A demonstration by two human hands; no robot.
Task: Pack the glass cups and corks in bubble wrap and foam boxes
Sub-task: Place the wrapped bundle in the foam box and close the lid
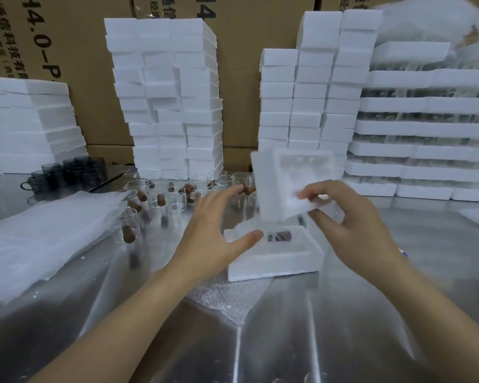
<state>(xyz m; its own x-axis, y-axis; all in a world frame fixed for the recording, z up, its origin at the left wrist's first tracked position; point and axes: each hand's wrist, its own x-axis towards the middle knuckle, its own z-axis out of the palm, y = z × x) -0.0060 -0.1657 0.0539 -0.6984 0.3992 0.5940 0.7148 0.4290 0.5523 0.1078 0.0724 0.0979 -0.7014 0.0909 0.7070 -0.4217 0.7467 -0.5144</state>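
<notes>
Lid-on step. R grip [354, 217] pinching foam lid [288, 172], tilted over foam base [274, 264] on counter [329, 327]; wrapped bundle [280, 235] inside. L grip [213, 230] spread wide beside base. Next prob.: square lid, press down.

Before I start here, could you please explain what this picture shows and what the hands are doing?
There is no machine: a camera worn on a person's head looks down at their two bare hands. The right hand holds a foam lid tilted above an open foam box on the metal table. The left hand is open beside the box. Behind lie glass cups, corks and stacks of foam boxes; bubble wrap lies nearer the camera.
</notes>
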